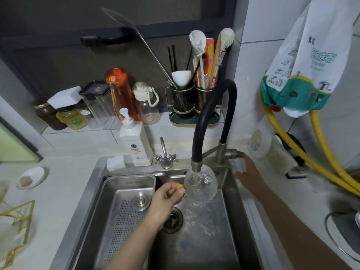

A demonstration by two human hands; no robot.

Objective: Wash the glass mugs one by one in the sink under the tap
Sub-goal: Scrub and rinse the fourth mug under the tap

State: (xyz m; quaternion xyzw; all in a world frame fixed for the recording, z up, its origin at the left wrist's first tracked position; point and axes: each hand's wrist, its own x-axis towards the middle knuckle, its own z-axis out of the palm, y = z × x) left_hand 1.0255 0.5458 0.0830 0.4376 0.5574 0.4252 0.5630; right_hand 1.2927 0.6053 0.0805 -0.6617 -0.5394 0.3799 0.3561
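Glass mug (200, 187): textured clear glass with a gold handle, held over the sink (229, 221) directly beneath the tap (196, 166), its mouth up against the spout; water runs into and over it.

Left hand (167, 199): just left of the mug, fingers curled and pinching the gold handle.

Right hand (248, 170): right of the mug and apart from it, at the tap's side lever on the sink's far right edge; fingers touch the lever, but whether they grip it cannot be told.

Drain tray (126, 211): perforated steel, in the left part of the sink.

Soap bottle (134, 141): white pump type, on the far rim, left of the tap.
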